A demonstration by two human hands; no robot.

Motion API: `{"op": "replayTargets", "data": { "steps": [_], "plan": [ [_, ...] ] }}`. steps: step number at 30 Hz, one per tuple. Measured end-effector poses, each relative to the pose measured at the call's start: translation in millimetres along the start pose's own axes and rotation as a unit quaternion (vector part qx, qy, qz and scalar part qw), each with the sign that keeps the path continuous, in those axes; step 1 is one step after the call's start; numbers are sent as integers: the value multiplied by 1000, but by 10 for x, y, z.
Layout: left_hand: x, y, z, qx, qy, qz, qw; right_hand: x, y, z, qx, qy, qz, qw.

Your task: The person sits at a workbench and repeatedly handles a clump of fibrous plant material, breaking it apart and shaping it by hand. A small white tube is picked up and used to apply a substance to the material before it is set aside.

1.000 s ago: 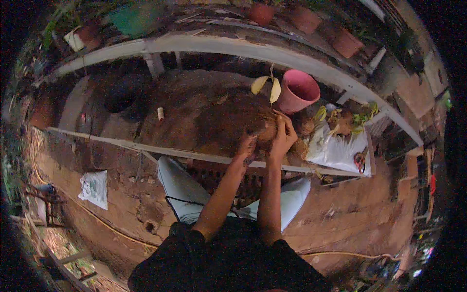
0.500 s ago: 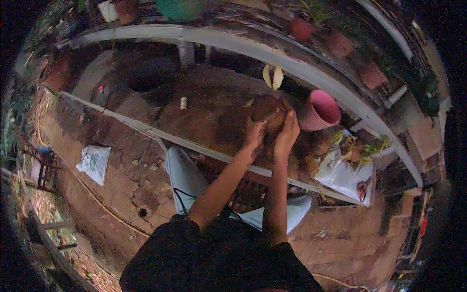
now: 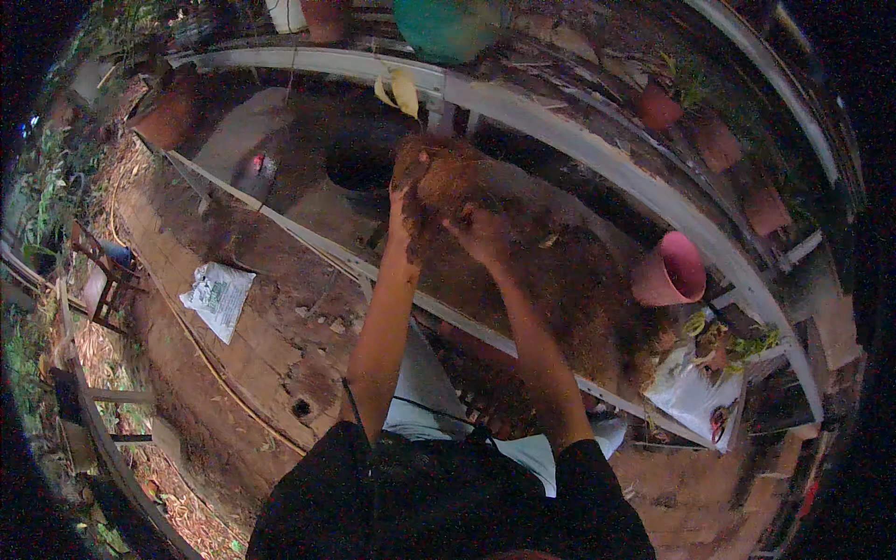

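A brown, fibrous root ball (image 3: 448,177) is held up over the soil-covered bench (image 3: 579,308). From its far side rises a small plant with pale yellow leaves (image 3: 401,91). My left hand (image 3: 401,210) grips the root ball from its left side, fingers partly hidden behind it. Against the ball's near right side is my right hand (image 3: 481,235), its fingers curled and dirty; whether loose soil is in them cannot be made out. Off to the right, a pink pot (image 3: 653,275) lies tilted on the bench, its mouth toward the right.
A white bag (image 3: 686,397) with red-handled cutters (image 3: 719,423) and leafy cuttings lies at the bench's right end. A dark round tub (image 3: 359,166) stands beyond my left hand. Pale rails (image 3: 560,126) edge the bench. Another white bag (image 3: 220,301) and a hose (image 3: 210,359) are on the ground.
The root ball and plant have moved left in the view, held higher. My right hand has shifted from cupping its right side to its near side. The whole view has swung, moving the pot rightward.
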State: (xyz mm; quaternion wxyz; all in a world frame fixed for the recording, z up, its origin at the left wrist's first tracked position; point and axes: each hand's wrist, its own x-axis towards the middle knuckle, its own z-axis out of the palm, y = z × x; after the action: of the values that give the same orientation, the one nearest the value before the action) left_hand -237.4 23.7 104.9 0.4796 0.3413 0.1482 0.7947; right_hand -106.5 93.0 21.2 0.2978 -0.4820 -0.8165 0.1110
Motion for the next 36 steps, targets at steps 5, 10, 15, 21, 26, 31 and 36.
{"op": "replayTargets", "data": {
  "steps": [5,10,15,21,26,31,36],
  "plan": [
    [55,18,-481,-84,97,-83,988,217,-320,257,-38,-109,14,993],
    [-38,-46,-348,-19,149,-100,984,173,-220,472,-14,-77,-3,997],
    [-128,-257,-454,-35,120,-122,985,100,179,55,147,-98,58,983],
    [-336,-435,-324,-15,161,-233,959,-218,589,-1051,499,-23,94,861],
    [-502,-974,102,-44,67,-280,957,-624,641,-1890,457,123,53,880],
    [-695,-1248,679,-45,0,-313,949,-1058,754,-2345,421,211,41,881],
    [-964,-1308,844,-27,-24,-342,939,-1462,567,-2665,339,242,61,907]
  ]
}}
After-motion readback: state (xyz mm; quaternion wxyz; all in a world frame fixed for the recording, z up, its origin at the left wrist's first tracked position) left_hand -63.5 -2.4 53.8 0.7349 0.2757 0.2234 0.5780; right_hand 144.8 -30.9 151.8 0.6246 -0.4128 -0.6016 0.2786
